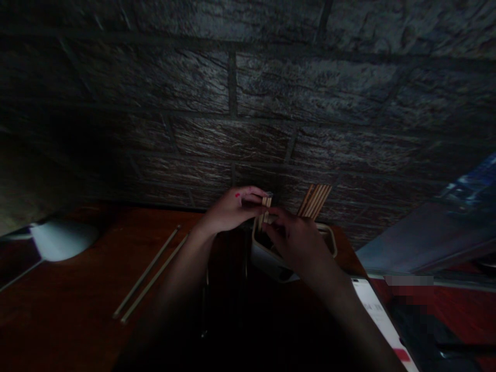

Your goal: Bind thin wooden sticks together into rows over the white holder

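A few light wooden sticks, which look like chopsticks (pixel 266 201), stand upright between my two hands over a pale container (pixel 267 257). My left hand (pixel 231 209) is closed round their upper part, its fingers curled behind them. My right hand (pixel 296 235) pinches the same sticks lower down, above the container's rim. More chopsticks (pixel 315 200) lean out of the container's back right, behind my right hand. The lower ends of the sticks are hidden in shadow.
Two long thin sticks (pixel 147 271) lie on the dark wooden table (pixel 73 289) at the left, near a white cone-shaped object (pixel 64 240). A lit phone-like screen (pixel 382 315) is at the lower right. A stone-patterned wall (pixel 256 88) rises close behind the table.
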Demonstrator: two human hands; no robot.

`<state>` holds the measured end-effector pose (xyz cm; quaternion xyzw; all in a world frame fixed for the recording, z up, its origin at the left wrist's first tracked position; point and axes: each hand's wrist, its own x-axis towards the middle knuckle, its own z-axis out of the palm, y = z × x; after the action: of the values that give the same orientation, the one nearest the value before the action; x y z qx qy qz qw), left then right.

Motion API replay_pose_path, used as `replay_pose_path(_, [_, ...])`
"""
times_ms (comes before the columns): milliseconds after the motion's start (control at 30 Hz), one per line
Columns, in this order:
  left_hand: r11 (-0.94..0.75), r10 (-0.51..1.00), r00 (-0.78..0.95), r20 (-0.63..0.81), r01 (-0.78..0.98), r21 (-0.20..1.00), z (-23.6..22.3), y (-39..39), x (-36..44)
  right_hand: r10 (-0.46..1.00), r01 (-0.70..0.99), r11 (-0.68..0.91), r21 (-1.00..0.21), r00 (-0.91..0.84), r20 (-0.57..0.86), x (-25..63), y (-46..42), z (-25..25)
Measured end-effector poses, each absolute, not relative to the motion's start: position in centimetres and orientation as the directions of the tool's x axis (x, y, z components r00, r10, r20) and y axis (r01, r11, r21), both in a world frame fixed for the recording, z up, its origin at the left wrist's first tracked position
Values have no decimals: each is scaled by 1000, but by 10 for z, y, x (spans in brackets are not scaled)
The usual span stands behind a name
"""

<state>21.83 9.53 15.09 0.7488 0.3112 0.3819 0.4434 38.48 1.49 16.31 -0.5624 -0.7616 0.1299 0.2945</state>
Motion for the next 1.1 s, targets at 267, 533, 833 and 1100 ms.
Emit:
replay_pose_path(267, [-430,805,499,321,119,895,153,94,220,932,776,339,-532,-203,299,384,17,161])
replay_pose_path(533, [-444,812,483,327,149,883,153,95,222,931,798,336,-500,-203,303,384,17,159])
replay_pose_path(833, [-443,813,482,325,151,884,152,95,222,910,777,388,-495,-239,339,386,15,160])
replay_pose_path(1100, [-445,807,485,337,124,887,149,96,222,904,785,396,-476,-244,350,386,15,161])
